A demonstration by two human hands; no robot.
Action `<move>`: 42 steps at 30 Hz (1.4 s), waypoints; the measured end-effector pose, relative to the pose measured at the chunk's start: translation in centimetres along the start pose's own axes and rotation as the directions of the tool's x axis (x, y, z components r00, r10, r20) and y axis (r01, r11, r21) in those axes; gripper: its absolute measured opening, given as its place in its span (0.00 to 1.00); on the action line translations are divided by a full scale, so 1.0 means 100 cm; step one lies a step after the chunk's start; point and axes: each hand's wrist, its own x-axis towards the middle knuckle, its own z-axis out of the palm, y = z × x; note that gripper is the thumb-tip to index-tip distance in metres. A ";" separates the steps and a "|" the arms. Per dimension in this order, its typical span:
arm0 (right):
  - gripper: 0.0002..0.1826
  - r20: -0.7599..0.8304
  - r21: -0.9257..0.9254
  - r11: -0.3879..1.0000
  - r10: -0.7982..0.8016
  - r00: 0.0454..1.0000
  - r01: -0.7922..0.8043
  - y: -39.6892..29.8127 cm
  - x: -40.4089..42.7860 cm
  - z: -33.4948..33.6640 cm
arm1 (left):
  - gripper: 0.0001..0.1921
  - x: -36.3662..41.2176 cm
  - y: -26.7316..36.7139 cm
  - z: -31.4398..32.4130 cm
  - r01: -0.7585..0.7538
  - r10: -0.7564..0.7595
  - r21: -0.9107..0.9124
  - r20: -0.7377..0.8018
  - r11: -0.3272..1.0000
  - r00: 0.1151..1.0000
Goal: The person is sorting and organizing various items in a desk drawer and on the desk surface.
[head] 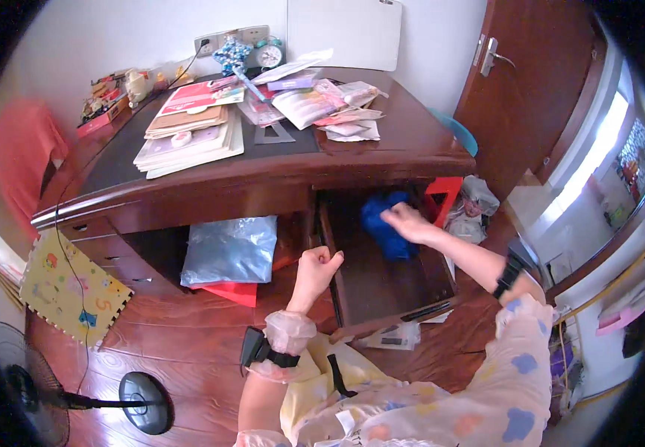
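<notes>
A dark wooden drawer (398, 299) is pulled out from the right side of the desk. Over its inside, my right hand (409, 222) grips a crumpled blue cloth (389, 237), both slightly blurred by motion. The cloth hangs below and to the left of my fingers, towards the drawer floor. My left hand (318, 271) is curled into a fist beside the drawer's left side wall, with nothing visible in it. Whether that fist touches the wall, I cannot tell.
Papers and notebooks (194, 142) and plastic packets (311, 103) crowd the desktop (406, 139). A silvery plastic bag (230, 251) sits under the desk. A foam mat (74, 288) leans at left near a standing fan (144, 402). Bags (468, 212) lie right of the drawer.
</notes>
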 end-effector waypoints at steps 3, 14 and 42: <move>0.50 -0.198 -0.264 0.964 -0.049 0.979 -0.006 -0.029 0.014 0.056 | 0.24 0.002 -0.002 0.000 0.000 0.000 -0.003 0.015 1.000 1.000; 0.41 -0.083 0.041 0.869 -0.489 0.868 0.493 -0.049 0.011 0.076 | 0.25 0.001 0.012 0.005 -0.002 0.002 0.015 0.042 1.000 0.999; 0.18 0.868 -0.490 0.522 0.218 0.447 0.697 -0.045 -0.092 0.008 | 0.24 0.002 0.023 -0.004 0.053 -0.060 0.080 0.082 0.995 0.995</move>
